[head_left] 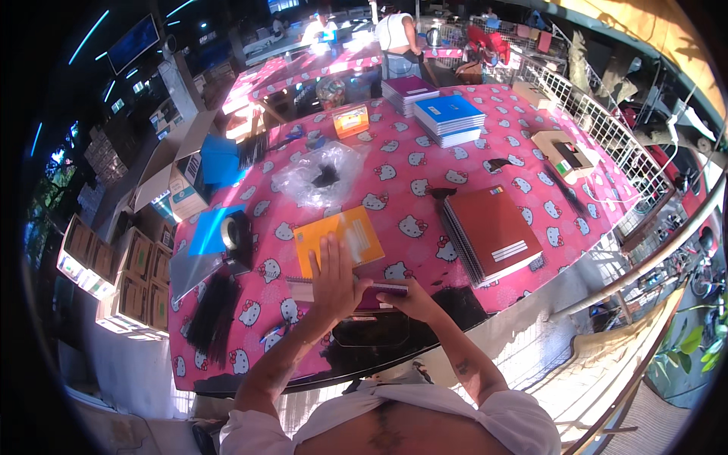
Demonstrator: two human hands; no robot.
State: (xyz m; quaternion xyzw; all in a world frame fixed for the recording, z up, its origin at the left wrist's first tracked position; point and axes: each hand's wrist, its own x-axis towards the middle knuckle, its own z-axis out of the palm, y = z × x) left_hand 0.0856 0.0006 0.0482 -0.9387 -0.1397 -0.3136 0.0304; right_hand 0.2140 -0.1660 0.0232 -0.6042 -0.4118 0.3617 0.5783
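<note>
My left hand (334, 277) lies flat with its fingers stretched out over a yellow notebook (356, 231) near the table's front edge. Just right of it, my right hand (417, 301) has its fingers closed round the edge of a thin, dark purple notebook (388, 289). That notebook is seen mostly edge-on, and part of it is hidden behind my left wrist. To the right lies a stack of reddish-brown spiral notebooks (493, 231). A crumpled clear plastic bag (315, 174) with something black in it sits beyond the yellow notebook.
The table has a pink patterned cloth (413, 225). Stacks of blue notebooks (449, 117) and purple notebooks (409, 93) stand at the back. A tape roll (230, 233) and a bundle of black strands (214, 315) lie left. Cardboard boxes (136, 262) flank the table. A person (398, 42) stands beyond.
</note>
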